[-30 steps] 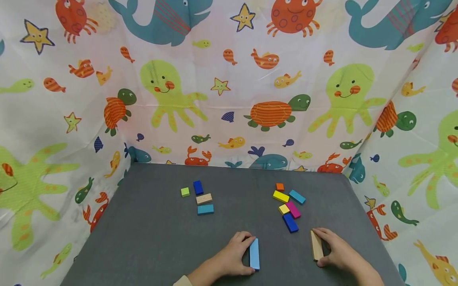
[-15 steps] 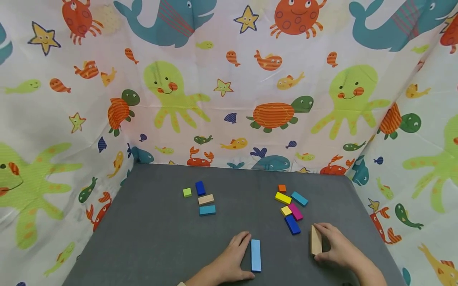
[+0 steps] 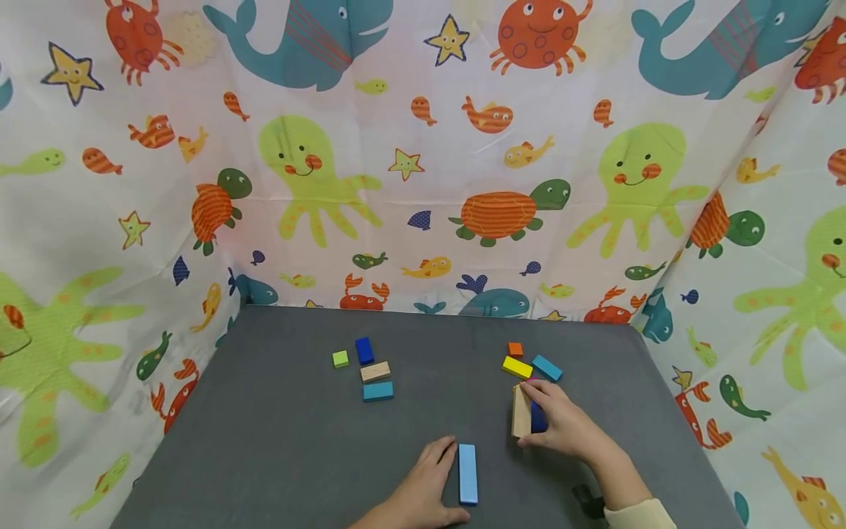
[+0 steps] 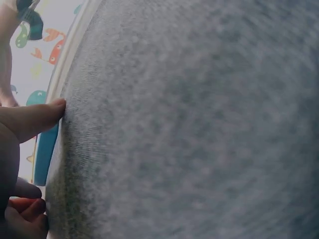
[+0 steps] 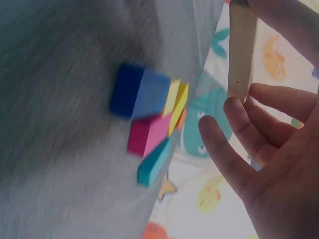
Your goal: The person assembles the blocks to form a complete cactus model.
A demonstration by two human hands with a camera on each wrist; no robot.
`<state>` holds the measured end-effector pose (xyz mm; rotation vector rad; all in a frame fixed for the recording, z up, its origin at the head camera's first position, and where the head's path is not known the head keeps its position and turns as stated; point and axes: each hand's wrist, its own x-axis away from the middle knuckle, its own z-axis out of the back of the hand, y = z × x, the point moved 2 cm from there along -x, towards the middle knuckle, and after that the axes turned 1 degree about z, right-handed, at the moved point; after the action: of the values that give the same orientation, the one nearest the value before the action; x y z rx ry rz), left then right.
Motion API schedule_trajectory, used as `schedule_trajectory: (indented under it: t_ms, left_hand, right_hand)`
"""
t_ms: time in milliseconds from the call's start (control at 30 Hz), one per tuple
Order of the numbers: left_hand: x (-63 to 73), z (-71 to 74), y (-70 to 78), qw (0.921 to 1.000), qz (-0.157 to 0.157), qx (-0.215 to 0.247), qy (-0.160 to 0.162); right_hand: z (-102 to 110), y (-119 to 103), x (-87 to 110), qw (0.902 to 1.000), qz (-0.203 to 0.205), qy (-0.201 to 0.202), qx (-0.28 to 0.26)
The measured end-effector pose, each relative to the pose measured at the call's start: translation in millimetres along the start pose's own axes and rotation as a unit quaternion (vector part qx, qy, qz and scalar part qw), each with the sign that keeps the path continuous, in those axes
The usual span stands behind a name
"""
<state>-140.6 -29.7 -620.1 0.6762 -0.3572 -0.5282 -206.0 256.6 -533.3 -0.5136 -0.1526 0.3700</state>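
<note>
Status: work looks partway, judged by 1 plank in hand, not yet set down; other pcs. rest on tabletop. Total left: can't tell.

Backdrop (image 3: 403, 110): 1, fabric, sea-animal print, round far, L & R sides.

Tabletop (image 3: 264, 441): 1, grey; nr. edge out of frame.

R hand (image 3: 562, 419): 1, pinching wood plank end to end, thumb at nr. end, fingertips at far end.

L hand (image 3: 426, 485): 1, fingers loosely bent, thumb apart, cupped beside lt. blue plank; nothing gripped. Actual contact: can't tell.

Wood plank (image 3: 521, 413): 1, held, appears raised, at nr. L side of R group, toward tabletop's R edge. Placement pending.

Lt. blue plank (image 3: 467, 474): 1, flat, toward nr. edge, about mid-width. Down already.

Bars, R group, toward far R corner, all down: dk. blue bar (image 5: 139, 92), magenta bar (image 5: 149, 134) (mostly hid by R hand in head view), teal bar (image 3: 547, 368), yellow bar (image 3: 518, 367).

Bars, L group, toward far L corner, all down: navy bar (image 3: 364, 351), natural-wood bar (image 3: 375, 372), turquoise bar (image 3: 378, 391), in rough column.

Cubes: orange cube (image 3: 515, 350), far end of R group; lime cube (image 3: 340, 359), L of navy bar, apart. Both down.
</note>
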Motion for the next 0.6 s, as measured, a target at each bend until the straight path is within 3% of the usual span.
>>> schedule_trajectory:
  t_ms: [300, 600]
  left_hand:
    - [-5.6, -5.1, -4.2, 1.0000, 0.006, 0.002, 0.003]
    - [-5.6, -2.0, 1.8, 0.9994, 0.017, -0.027, 0.009]
  right_hand:
    - [-18.7, -19.0, -23.5, 0.9994, 0.025, 0.000, -0.025]
    - [-39.0, -29.3, -43.2, 0.9976, 0.044, -0.018, -0.050]
